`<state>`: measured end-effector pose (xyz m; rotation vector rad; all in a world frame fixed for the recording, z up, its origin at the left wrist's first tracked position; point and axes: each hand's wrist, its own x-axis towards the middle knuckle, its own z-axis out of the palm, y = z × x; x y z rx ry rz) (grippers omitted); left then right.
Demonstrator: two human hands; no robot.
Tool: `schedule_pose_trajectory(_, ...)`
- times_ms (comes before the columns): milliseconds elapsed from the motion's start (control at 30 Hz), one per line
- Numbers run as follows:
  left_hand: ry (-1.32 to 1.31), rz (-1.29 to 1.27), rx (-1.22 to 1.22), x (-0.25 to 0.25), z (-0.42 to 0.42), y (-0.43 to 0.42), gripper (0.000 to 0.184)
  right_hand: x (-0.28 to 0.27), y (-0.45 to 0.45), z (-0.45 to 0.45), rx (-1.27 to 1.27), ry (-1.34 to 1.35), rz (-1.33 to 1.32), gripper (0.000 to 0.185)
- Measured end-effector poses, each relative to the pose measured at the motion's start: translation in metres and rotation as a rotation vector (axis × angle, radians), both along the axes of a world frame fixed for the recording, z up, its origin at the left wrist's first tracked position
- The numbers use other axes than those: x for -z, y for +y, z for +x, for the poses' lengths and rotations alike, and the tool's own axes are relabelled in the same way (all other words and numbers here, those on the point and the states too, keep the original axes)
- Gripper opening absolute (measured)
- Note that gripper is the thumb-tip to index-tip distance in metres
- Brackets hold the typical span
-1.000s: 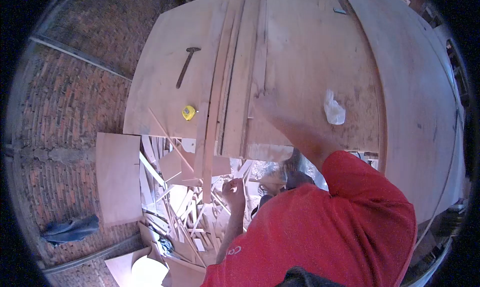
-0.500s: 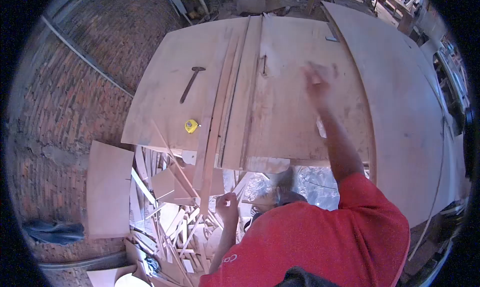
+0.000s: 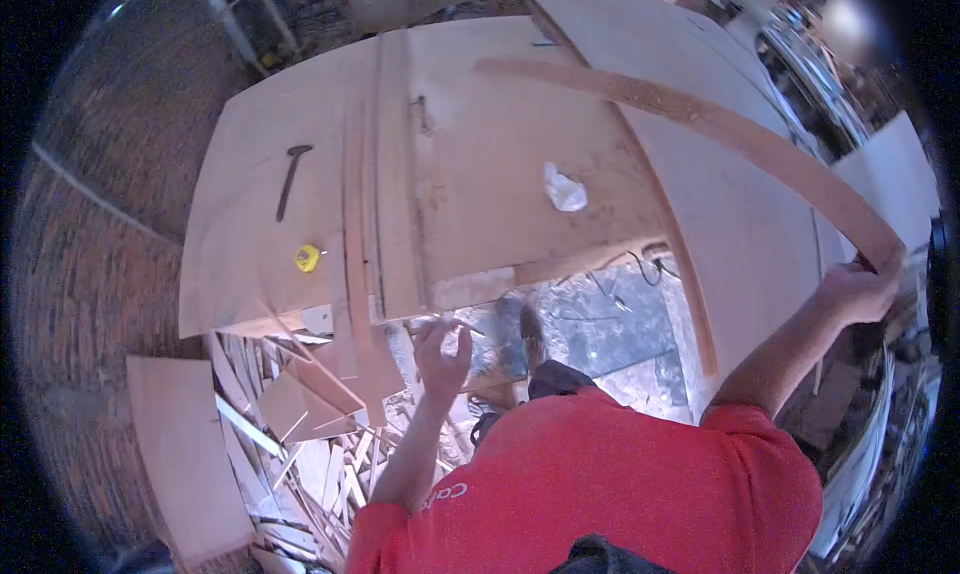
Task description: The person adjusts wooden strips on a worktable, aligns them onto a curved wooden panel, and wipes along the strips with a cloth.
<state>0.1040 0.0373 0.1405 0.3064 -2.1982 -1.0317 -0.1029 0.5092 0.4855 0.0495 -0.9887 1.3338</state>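
Pale-wood worktop is standing nr me, big panel alongside. Long wood strip is slanting over both, R hand gripping one end. L hand is hovering off front edge, fingers part-curled, can't tell if holding smth. Hammer & yellow tape are lying on top.

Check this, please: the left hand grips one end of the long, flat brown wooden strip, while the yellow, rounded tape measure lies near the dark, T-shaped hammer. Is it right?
Not quite: the right hand, not the left hand, grips the brown strip, as the head view shows. The rest stands.
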Motion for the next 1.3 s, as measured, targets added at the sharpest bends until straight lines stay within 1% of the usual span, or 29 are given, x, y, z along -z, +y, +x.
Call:
schedule_pose_trajectory(67, 0.09, 0.001, 0.084, -0.038, -0.04, 0.009, 0.016, -0.026, 0.034, 0.039, 0.02, 0.108, -0.036, 0.026)
schedule_pose_trajectory(133, 0.114, -0.082, 0.186, -0.063, -0.082, 0.022, 0.022, -0.041, 0.066, 0.075, 0.043, 0.209, -0.067, 0.025)
schedule_pose_trajectory(200, 0.2, -0.167, 0.237, -0.084, -0.132, 0.045, 0.03, -0.042, 0.106, 0.098, 0.076, 0.252, -0.077, 0.025)
schedule_pose_trajectory(300, 0.194, -0.255, 0.332, -0.131, -0.199, 0.098, 0.057, -0.035, 0.154, 0.105, 0.14, 0.35, 0.065, 0.035)
schedule_pose_trajectory(333, 0.169, -0.262, 0.381, -0.14, -0.22, 0.115, 0.067, -0.03, 0.149, 0.11, 0.124, 0.288, 0.072, 0.027)
schedule_pose_trajectory(367, 0.175, -0.266, 0.381, -0.146, -0.242, 0.133, 0.067, -0.026, 0.152, 0.112, 0.105, 0.226, 0.077, 0.019)
schedule_pose_trajectory(400, 0.189, -0.382, 0.368, -0.149, -0.262, 0.149, 0.07, -0.021, 0.167, 0.112, 0.102, 0.233, 0.076, 0.019)
schedule_pose_trajectory(433, 0.197, -0.498, 0.347, -0.15, -0.282, 0.165, 0.074, -0.017, 0.186, 0.108, 0.183, 0.259, 0.051, 0.025)
schedule_pose_trajectory(467, 0.193, -0.502, 0.326, -0.147, -0.307, 0.181, 0.074, -0.012, 0.204, 0.104, 0.265, 0.281, 0.023, 0.031)
schedule_pose_trajectory(533, 0.193, -0.772, 0.227, -0.129, -0.357, 0.2, 0.075, 0.003, 0.247, 0.1, 0.329, 0.32, -0.017, 0.026)
schedule_pose_trajectory(567, 0.181, -0.786, 0.19, -0.124, -0.374, 0.21, 0.075, 0.014, 0.271, 0.104, 0.34, 0.332, -0.022, 0.023)
schedule_pose_trajectory(633, 0.228, -0.85, 0.204, -0.116, -0.404, 0.226, 0.06, 0.039, 0.319, 0.117, 0.346, 0.367, -0.008, 0.019)
schedule_pose_trajectory(667, 0.237, -0.865, 0.178, -0.107, -0.415, 0.232, 0.06, 0.051, 0.342, 0.12, 0.346, 0.391, 0.0, 0.016)
schedule_pose_trajectory(700, 0.228, -0.865, 0.265, -0.097, -0.422, 0.239, 0.055, 0.06, 0.359, 0.12, 0.339, 0.408, 0.008, 0.015)
schedule_pose_trajectory(733, 0.226, -0.869, 0.352, -0.104, -0.424, 0.245, 0.05, 0.065, 0.368, 0.116, 0.309, 0.42, 0.008, 0.013)
schedule_pose_trajectory(767, 0.266, -0.89, 0.327, -0.113, -0.426, 0.248, 0.05, 0.071, 0.377, 0.104, 0.313, 0.397, 0.001, 0.016)
schedule_pose_trajectory(800, 0.246, -0.874, 0.381, -0.127, -0.42, 0.251, 0.044, 0.073, 0.379, 0.09, 0.316, 0.374, -0.005, 0.02)
schedule_pose_trajectory(833, 0.215, -0.854, 0.442, -0.143, -0.421, 0.25, 0.038, 0.062, 0.365, 0.082, 0.177, 0.356, -0.147, 0.019)
schedule_pose_trajectory(867, 0.228, -0.863, 0.436, -0.163, -0.422, 0.247, 0.038, 0.052, 0.349, 0.075, 0.034, 0.32, -0.279, 0.027)
schedule_pose_trajectory(900, 0.24, -0.838, 0.378, -0.181, -0.416, 0.243, 0.038, 0.048, 0.325, 0.058, 0.356, 0.054, -0.155, 0.038)
schedule_pose_trajectory(967, 0.246, -0.844, 0.335, -0.211, -0.398, 0.217, 0.037, 0.06, 0.33, 0.026, 0.24, -0.108, -0.218, 0.039)
schedule_pose_trajectory(1000, 0.252, -0.877, 0.352, -0.224, -0.388, 0.194, 0.036, 0.07, 0.357, 0.011, -0.191, 0.012, -0.397, 0.029)
schedule_pose_trajectory(1033, 0.211, -0.882, 0.35, -0.233, -0.372, 0.174, 0.036, 0.096, 0.378, -0.012, -0.489, 0.043, -0.343, 0.031)
schedule_pose_trajectory(1100, 0.162, -0.913, 0.358, -0.241, -0.323, 0.135, 0.039, 0.171, 0.391, -0.078, -0.801, -0.072, -0.273, 0.039)
schedule_pose_trajectory(1133, 0.058, -0.908, 0.336, -0.233, -0.295, 0.113, 0.042, 0.194, 0.386, -0.109, -0.827, -0.223, -0.275, 0.043)
schedule_pose_trajectory(1167, -0.227, -0.882, 0.33, -0.233, -0.261, 0.096, 0.043, 0.183, 0.328, -0.128, -0.89, -0.281, -0.36, 0.045)
schedule_pose_trajectory(1200, -0.33, -0.828, 0.312, -0.217, -0.229, 0.079, 0.043, 0.167, 0.254, -0.142, -0.958, -0.344, -0.445, 0.046)
schedule_pose_trajectory(1267, -0.591, -0.675, 0.255, -0.19, -0.162, 0.048, 0.04, 0.198, 0.195, -0.186, -1.084, -0.486, -0.487, 0.047)
schedule_pose_trajectory(1300, -0.684, -0.581, 0.216, -0.171, -0.13, 0.034, 0.038, 0.203, 0.151, -0.198, -1.185, -0.482, -0.456, 0.047)
